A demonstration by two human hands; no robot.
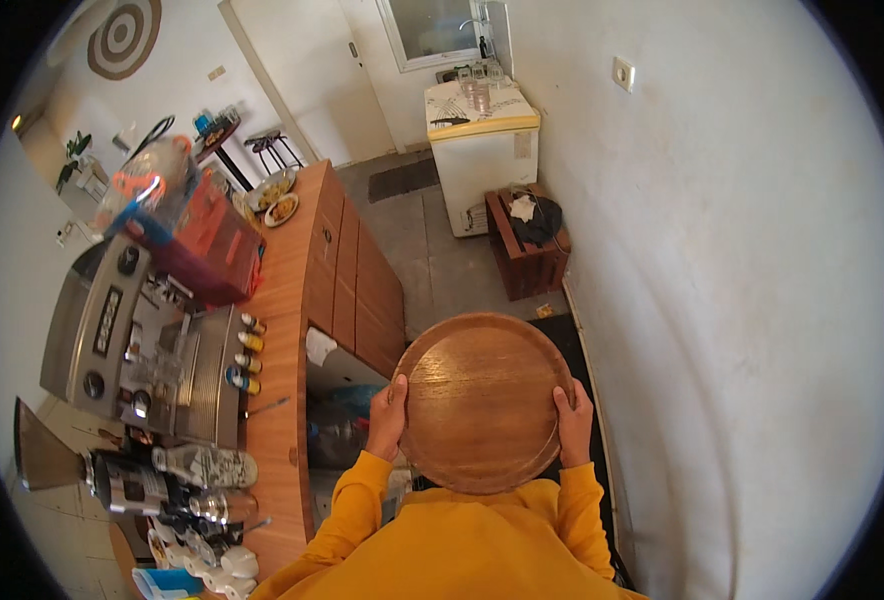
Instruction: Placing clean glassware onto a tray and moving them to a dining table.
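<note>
A round brown wooden tray (482, 405) with a low raised rim is held level in front of my body, nothing lying on it. My left hand (387, 418) grips its left edge, the thumb over the rim and the other fingers hidden underneath. At the opposite edge my right hand (573, 425) holds it the same way, thumb on top. Both forearms are in yellow sleeves and come up from the lower edge.
Left of me runs a wooden counter (287, 290) with an espresso machine (112, 340), a coffee grinder (127, 480), small bottles (251, 342) and plates of food (281, 209). Ahead stand a white chest freezer (487, 165) and a wooden crate (522, 265). A white wall (722, 300) rises at right.
</note>
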